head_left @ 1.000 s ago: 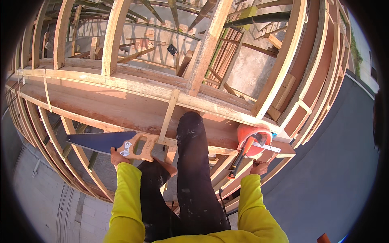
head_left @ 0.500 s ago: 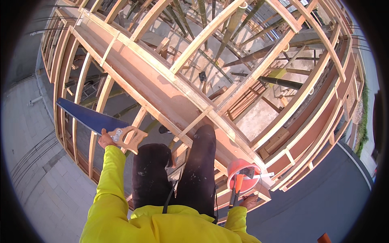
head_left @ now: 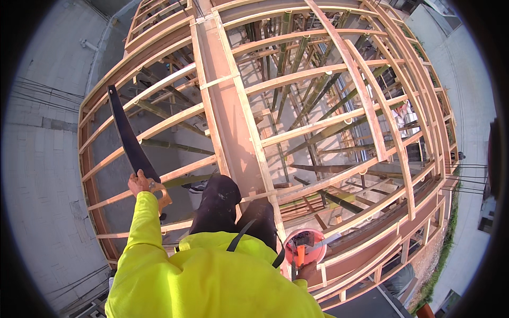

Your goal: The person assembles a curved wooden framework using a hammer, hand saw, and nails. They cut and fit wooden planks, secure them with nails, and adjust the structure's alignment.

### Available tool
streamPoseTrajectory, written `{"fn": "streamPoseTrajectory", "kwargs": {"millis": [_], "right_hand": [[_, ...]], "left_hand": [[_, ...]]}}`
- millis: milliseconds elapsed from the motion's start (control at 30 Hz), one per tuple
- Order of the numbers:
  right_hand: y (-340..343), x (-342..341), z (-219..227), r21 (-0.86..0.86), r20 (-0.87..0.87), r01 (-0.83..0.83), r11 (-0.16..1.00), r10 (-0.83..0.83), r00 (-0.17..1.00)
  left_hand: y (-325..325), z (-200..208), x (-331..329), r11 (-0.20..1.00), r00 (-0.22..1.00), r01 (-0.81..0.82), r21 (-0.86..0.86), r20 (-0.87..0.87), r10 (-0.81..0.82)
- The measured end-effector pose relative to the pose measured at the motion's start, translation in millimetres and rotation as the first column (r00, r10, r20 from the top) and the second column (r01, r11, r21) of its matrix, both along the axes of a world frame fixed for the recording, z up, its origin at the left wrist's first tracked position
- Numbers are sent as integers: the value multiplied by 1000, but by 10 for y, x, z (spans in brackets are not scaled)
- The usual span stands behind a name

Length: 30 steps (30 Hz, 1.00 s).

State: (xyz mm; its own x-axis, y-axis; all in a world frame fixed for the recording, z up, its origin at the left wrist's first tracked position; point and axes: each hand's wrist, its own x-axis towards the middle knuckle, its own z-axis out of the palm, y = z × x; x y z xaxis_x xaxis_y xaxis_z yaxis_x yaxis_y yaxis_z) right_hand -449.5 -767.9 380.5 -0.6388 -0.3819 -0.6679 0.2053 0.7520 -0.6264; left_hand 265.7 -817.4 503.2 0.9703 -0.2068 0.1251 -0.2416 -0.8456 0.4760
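My left hand [head_left: 139,183] is closed around the wooden handle of a hand saw [head_left: 127,132]. Its long dark blade points up and away, over the timber frame on the left. At the lower middle, my right hand [head_left: 307,271] is closed at the near side of a red bucket [head_left: 320,253], apparently on its handle; the fingers are partly hidden. Inside the bucket stand an orange-handled tool [head_left: 300,256], dark items I cannot make out, and a pale flat strip [head_left: 327,240] jutting over the rim.
My legs are over a long wooden trough [head_left: 229,100] running away from me. Curved timber ribs [head_left: 307,74] with open gaps spread on both sides. Bamboo poles [head_left: 299,55] stand below them. Grey paving [head_left: 50,175] lies far down at the left.
My view and body have turned, so the trough now runs nearly straight ahead. The saw has swung from pointing left to pointing up and away. The bucket has come along with my right hand.
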Motion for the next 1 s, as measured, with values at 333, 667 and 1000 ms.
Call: {"fn": "streamPoseTrajectory", "kwargs": {"millis": [333, 667, 1000], "right_hand": [[-1687, 221, 308, -28, -132, -456, 889, 449, 884], [-3113, 1351, 471, -59, -322, -671, 739, 622, 714], [-4505, 2532, 747, 127, -605, -888, 441, 744, 283]], "left_hand": [[1519, -374, -860, 944, 968, -179, 276, -123, 219], [1283, -503, -879, 777, 759, -310, 547, -350, 549], [344, -213, 335, 735, 697, -337, 589, -369, 615]]}}
